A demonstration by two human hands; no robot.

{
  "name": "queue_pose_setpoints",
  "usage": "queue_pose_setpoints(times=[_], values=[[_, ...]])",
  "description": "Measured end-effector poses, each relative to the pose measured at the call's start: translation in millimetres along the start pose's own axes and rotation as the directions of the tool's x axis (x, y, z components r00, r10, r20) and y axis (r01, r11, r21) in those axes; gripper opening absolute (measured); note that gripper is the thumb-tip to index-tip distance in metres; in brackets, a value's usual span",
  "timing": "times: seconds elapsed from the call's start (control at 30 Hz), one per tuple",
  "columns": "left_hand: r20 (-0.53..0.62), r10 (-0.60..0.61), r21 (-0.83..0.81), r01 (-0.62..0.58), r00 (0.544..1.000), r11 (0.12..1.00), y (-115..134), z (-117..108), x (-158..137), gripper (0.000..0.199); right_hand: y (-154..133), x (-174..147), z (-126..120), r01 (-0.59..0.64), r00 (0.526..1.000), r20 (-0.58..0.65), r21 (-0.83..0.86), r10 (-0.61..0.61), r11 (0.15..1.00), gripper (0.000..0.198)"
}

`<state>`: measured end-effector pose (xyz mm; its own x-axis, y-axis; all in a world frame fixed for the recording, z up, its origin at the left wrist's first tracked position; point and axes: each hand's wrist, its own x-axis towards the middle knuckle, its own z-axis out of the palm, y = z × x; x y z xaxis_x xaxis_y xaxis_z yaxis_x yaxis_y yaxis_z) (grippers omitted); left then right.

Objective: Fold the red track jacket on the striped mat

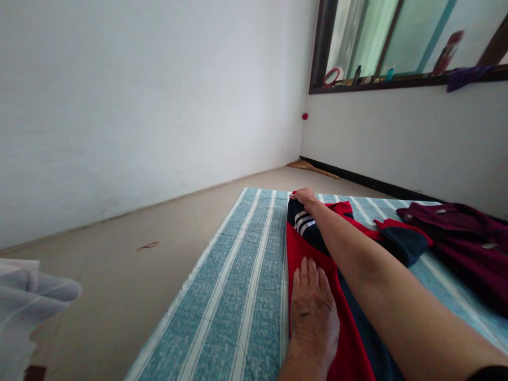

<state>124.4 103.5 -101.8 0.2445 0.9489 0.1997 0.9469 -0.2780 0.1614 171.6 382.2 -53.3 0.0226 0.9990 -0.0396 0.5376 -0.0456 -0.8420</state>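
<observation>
On the striped mat (238,286), one red-navy shirt (317,238): left hand (313,312) flat, right hand (305,197) grip pinching its edge.

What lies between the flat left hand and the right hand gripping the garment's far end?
In the head view, only the red and navy garment: red cloth, then navy with white stripes, between left hand and right hand.

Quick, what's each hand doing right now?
Left hand: open, flat on the red and navy shirt.
Right hand: closed, gripping the shirt's far edge.
</observation>
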Motion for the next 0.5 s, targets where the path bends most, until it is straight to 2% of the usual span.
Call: queue_pose_setpoints(times=[0.23, 0.4, 0.5], values=[[0.034, -0.130, -0.036, 0.131, 0.991, 0.991, -1.0, -2.4, 2.8, 0.054, 8.8, -3.1, 8.6, -0.011, 0.990, 0.138, -0.043, 0.017, 0.999, 0.033], [0.055, -0.147, -0.009, 0.147, 0.988, 0.989, -1.4, -3.6, 4.7, 0.056, 1.7, -8.1, -6.4, 0.043, 0.973, 0.229, -0.132, -0.012, 0.990, 0.031], [0.047, -0.150, 0.020, 0.149, 0.988, 0.989, -3.4, -2.3, 5.7, 0.055, -0.9, -10.5, -19.1, 0.084, 0.972, 0.234, -0.229, -0.028, 0.970, 0.029]])
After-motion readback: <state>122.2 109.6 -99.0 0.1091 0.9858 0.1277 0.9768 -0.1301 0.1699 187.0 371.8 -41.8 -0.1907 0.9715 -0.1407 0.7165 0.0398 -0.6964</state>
